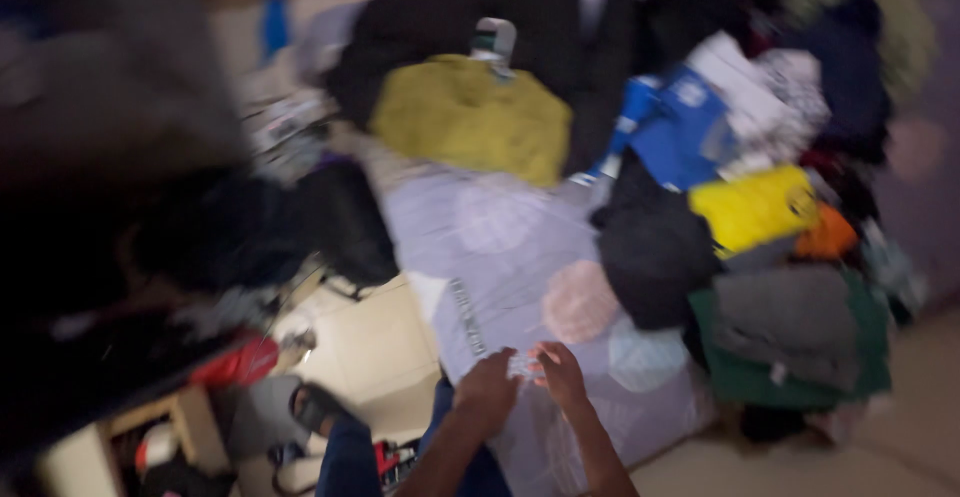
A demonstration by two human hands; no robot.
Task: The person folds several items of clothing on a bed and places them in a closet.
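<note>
Both hands meet low in the frame, above the near edge of a pale lilac bedsheet (500, 247) printed with large soft circles. The left hand (487, 389) and the right hand (562, 374) are drawn together, fingers curled around a small pale, glinting object (521, 364) pinched between them; the view is motion-blurred, so it may be a crumpled bit of clear wrapping, though its kind cannot be told for certain. The object sits just over the sheet's near edge, directly between the two sets of fingertips.

Beyond the hands, the sheet carries heaps of clothing. An olive-yellow garment (470, 117) lies at the far middle, with a black garment (450, 12) behind it. To the right are a blue item (680, 132), a bright yellow piece (755, 207), an orange scrap (828, 235) just beside it, a dark bundle (655, 252), and a grey fold (790, 322) resting on green cloth (745, 377).

Below the forearms, a blue trouser leg (350, 462) shows, and near it a dark sandal (318, 409) on the pale tiled floor (375, 347). A red item (235, 362) lies at the left, beside dark clutter.
</note>
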